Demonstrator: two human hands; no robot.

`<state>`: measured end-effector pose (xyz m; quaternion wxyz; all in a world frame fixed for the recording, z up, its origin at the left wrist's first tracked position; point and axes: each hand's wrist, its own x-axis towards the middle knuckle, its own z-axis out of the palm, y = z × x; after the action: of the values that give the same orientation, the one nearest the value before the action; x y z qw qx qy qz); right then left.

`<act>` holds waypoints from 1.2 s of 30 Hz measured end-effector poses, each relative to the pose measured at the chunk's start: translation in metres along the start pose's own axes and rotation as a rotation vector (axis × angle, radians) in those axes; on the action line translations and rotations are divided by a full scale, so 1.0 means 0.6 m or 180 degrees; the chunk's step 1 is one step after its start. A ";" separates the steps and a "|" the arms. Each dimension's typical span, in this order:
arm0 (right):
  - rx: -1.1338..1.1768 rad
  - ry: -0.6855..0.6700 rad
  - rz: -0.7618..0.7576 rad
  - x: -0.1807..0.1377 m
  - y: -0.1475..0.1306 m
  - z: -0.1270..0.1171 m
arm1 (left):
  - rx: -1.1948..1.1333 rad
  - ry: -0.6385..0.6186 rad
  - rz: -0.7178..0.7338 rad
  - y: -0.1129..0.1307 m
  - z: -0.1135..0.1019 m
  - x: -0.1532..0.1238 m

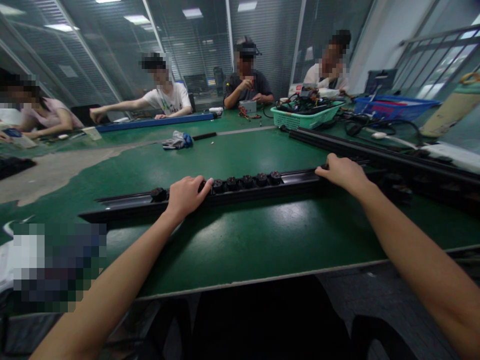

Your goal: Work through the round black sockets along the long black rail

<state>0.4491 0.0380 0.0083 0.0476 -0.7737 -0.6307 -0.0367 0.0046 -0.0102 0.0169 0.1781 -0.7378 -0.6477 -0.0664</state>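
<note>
A long black rail (292, 181) lies across the green table (240, 240) in front of me. Several black round sockets (245, 181) sit in a row in its channel, and one more socket (158, 194) sits apart to the left. My left hand (185, 195) rests on the rail, fingers curled over it, with the fingertips touching the nearest socket. My right hand (343, 172) grips the rail further right, fingers wrapped over its far edge.
A second black rail (375, 152) runs diagonally at the right with cables behind it. A green basket (305, 118) of parts and a blue crate (393, 106) stand at the back. A blue rail (153, 122) and gloves (178, 141) lie further off. Several people sit along the far edge.
</note>
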 end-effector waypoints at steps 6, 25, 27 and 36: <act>0.0036 0.0015 -0.0027 0.004 0.003 0.004 | -0.0019 0.0002 -0.0015 0.000 0.001 0.000; 0.0048 -0.0095 0.0073 0.001 -0.003 -0.004 | -0.0023 -0.0054 -0.0028 0.001 -0.003 0.000; 0.0079 -0.0112 0.0092 0.003 -0.002 -0.004 | -0.0037 -0.0045 -0.0028 0.000 -0.002 0.000; 0.0181 -0.0059 0.0119 0.011 0.006 0.001 | -0.0032 -0.0008 0.0007 -0.001 0.000 -0.001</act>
<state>0.4540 0.0436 0.0083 0.0644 -0.7839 -0.6174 -0.0107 0.0039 -0.0106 0.0171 0.1737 -0.7396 -0.6467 -0.0685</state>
